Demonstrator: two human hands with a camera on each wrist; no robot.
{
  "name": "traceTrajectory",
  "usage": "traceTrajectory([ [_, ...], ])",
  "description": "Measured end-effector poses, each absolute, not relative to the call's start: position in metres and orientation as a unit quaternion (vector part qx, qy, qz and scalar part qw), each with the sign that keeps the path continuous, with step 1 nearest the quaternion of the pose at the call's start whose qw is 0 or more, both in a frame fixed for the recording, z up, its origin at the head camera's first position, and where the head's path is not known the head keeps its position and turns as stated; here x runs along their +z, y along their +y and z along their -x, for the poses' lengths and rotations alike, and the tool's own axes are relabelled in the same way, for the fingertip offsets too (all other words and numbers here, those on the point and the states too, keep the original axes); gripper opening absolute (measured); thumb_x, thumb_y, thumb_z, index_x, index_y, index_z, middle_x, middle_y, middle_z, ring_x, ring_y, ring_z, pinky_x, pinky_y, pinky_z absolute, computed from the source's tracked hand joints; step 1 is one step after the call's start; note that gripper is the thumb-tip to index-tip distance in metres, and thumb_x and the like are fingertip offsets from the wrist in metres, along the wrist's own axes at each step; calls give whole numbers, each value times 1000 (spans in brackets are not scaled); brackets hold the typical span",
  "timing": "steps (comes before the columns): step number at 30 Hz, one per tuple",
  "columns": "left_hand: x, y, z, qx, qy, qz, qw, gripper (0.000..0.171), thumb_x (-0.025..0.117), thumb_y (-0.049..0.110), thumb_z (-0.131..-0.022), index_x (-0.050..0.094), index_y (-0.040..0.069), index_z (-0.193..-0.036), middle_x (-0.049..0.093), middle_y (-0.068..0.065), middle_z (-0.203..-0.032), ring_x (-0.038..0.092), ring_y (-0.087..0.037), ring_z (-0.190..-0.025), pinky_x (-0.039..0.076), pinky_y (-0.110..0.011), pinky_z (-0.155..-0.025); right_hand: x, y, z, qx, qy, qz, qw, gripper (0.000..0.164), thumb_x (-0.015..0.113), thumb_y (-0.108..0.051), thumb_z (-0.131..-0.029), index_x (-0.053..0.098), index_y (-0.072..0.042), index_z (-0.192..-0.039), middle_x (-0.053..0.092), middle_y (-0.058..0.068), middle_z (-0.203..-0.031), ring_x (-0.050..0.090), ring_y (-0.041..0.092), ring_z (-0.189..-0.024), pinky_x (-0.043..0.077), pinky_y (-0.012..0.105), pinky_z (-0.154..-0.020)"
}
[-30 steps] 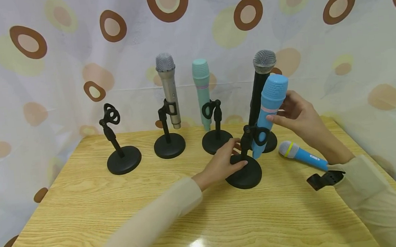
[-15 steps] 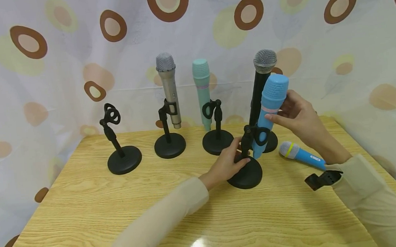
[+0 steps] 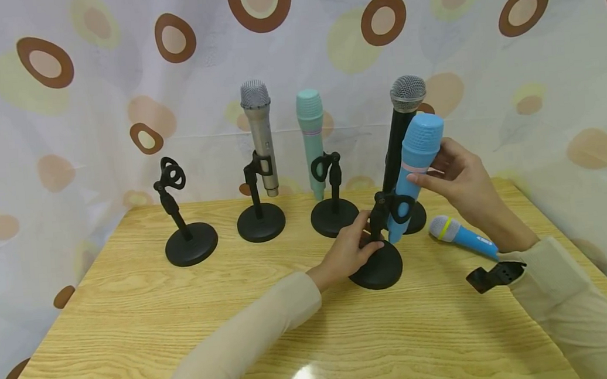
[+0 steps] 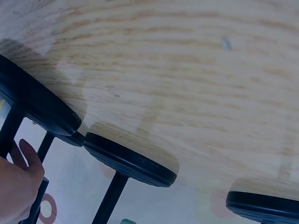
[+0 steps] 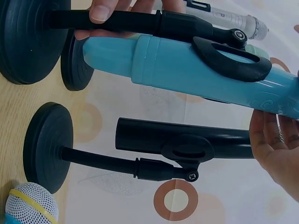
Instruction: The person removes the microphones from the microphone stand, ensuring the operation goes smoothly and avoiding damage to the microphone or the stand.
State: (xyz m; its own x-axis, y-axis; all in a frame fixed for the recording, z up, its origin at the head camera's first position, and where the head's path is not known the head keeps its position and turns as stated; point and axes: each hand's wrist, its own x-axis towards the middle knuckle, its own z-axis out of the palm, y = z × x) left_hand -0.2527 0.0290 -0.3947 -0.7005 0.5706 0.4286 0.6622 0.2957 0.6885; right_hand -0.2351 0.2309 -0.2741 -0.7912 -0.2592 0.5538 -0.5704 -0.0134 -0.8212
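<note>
My right hand (image 3: pixel 464 181) pinches a light-blue microphone (image 3: pixel 421 146) below its head, thumb on the near side. The microphone leans slightly right, its lower body inside the ring clip (image 5: pixel 233 60) of the nearest black microphone stand (image 3: pixel 380 269). Around that stand's short pole, just above the round base, curl the fingers of my left hand (image 3: pixel 344 256). In the right wrist view, left fingertips press the pole (image 5: pixel 135 21). Behind it, a black microphone (image 3: pixel 396 142) with a silver mesh head sits in another stand (image 5: pixel 49 147).
A silver microphone (image 3: pixel 261 133) and a mint-green microphone (image 3: pixel 311 130) stand in clips at the back. The stand (image 3: pixel 191 244) at far left has a bare clip. A small blue microphone with a yellow band (image 3: pixel 468 239) lies beside my right wrist.
My left hand has shifted a little right along the front stand, its thumb now nearer the pole. The right hand and light-blue microphone stay nearly still.
</note>
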Motion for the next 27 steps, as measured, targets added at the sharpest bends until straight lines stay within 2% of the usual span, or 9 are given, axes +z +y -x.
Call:
traceTrajectory([
  [14,-395,26,254,-482,-783,390,43,47,60,8,-87,38,11,-129,63,-12,-98,67,-20,-87,52,-15,-73,-273,228,231,640,-694,-299,138,49,59,12,-81,47,-3,-126,63,-3,-103,61,6,-96,49,16,-84],
  [27,-387,14,255,-468,-787,400,40,48,62,8,-86,40,14,-128,64,-10,-97,66,-18,-88,52,-15,-72,-268,221,223,635,-703,-277,160,50,62,10,-80,48,-4,-126,62,-2,-102,61,6,-94,49,15,-84],
])
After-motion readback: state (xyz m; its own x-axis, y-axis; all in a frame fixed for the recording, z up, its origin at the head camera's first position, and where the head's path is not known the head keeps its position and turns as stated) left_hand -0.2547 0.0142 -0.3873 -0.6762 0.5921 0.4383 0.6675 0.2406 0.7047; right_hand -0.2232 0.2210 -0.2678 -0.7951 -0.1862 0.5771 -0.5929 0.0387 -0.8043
